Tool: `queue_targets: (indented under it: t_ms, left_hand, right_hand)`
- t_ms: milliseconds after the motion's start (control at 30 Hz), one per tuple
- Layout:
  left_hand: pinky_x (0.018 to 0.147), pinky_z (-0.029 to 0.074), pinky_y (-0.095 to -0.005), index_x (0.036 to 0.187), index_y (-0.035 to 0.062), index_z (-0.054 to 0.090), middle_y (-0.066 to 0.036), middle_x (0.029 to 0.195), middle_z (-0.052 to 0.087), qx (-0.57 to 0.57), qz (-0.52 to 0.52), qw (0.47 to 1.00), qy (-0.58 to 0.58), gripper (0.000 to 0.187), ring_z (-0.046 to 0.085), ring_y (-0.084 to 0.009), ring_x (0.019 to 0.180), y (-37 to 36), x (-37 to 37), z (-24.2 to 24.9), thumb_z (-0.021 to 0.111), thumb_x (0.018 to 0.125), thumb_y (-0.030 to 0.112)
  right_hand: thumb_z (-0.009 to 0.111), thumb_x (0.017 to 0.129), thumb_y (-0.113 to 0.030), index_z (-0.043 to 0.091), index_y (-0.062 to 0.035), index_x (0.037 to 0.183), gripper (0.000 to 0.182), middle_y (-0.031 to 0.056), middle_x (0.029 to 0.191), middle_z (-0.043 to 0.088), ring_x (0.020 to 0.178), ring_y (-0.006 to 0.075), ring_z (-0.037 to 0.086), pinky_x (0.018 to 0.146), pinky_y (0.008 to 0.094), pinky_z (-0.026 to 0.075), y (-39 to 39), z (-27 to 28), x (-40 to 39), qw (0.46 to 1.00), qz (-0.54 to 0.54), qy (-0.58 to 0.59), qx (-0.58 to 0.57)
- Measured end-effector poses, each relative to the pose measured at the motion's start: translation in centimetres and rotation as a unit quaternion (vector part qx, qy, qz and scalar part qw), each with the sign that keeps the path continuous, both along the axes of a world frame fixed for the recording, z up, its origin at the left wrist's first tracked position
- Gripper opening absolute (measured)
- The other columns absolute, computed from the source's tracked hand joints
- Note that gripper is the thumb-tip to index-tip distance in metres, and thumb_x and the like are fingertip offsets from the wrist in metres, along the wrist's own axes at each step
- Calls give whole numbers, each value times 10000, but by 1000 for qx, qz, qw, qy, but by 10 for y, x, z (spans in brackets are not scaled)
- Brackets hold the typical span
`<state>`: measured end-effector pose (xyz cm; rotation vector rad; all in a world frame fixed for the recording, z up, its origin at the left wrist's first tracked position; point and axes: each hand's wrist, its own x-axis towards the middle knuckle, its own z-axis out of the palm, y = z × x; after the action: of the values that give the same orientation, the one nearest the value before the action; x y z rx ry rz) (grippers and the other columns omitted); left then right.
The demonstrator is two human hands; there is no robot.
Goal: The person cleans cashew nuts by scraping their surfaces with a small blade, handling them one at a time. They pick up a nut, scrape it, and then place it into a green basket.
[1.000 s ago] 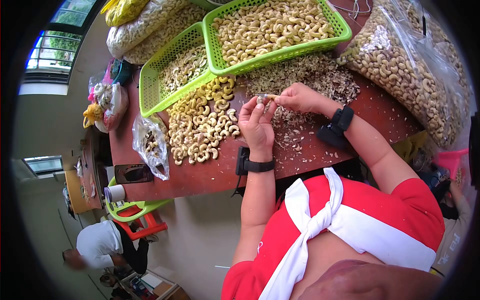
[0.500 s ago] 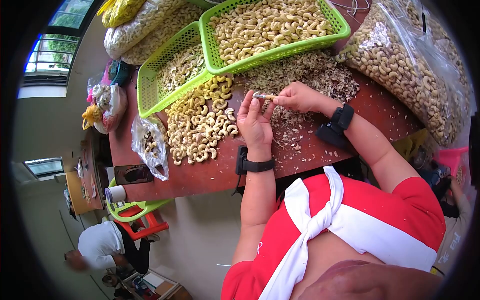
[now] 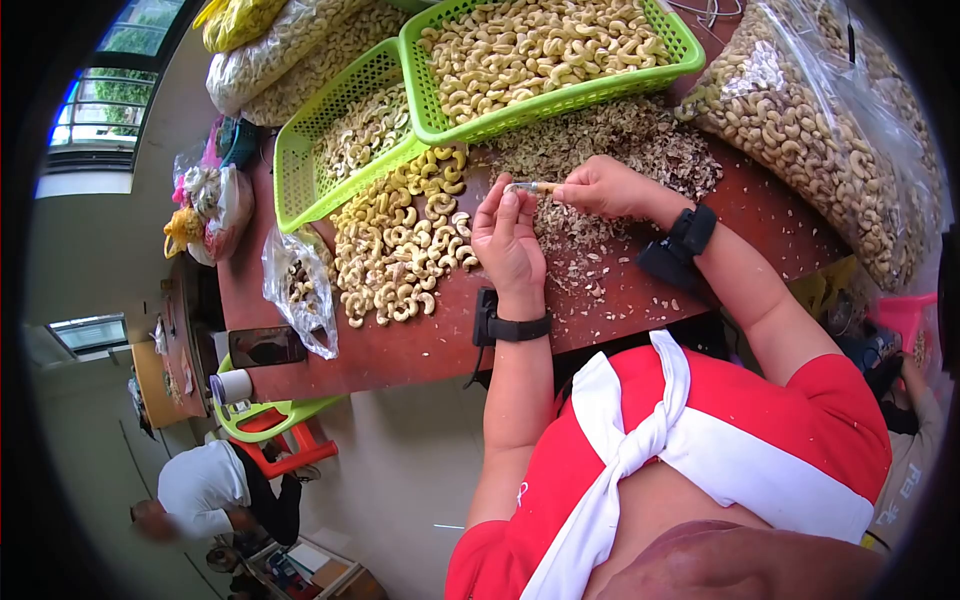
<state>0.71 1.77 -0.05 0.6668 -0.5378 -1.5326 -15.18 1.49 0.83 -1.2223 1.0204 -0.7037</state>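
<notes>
My left hand is closed in a pinch around a single cashew, palm turned up. The cashew is mostly covered by my fingertips. In my right hand I grip a small knife with a light wooden handle, its metal end touching or very close to the cashew. Left of my left hand, a pile of peeled cashews lies on the red-brown table. Behind and below my right hand spreads a heap of brown skin flakes.
Two green baskets hold cashews at the back. A large plastic bag of cashews leans at right. A small clear bag, a phone and a white roll sit at left. Another person bends over beyond.
My right hand has shifted slightly upward and right, with the knife now more level. The left fingers have adjusted a little around the cashew.
</notes>
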Motion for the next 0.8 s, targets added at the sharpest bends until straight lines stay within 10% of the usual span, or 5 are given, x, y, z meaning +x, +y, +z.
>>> queue_targets:
  t_ms: [800]
  left_hand:
    - [784,468,-372,920,-7,502,-143,968,539,25,-75,996,41,135,529,-264,917,6,-3,4,482,792,33]
  right_hand:
    - [522,790,-308,501,-57,542,353,-56,443,360,383,32,283,347,197,199,1,5,4,1000,3,-14,1]
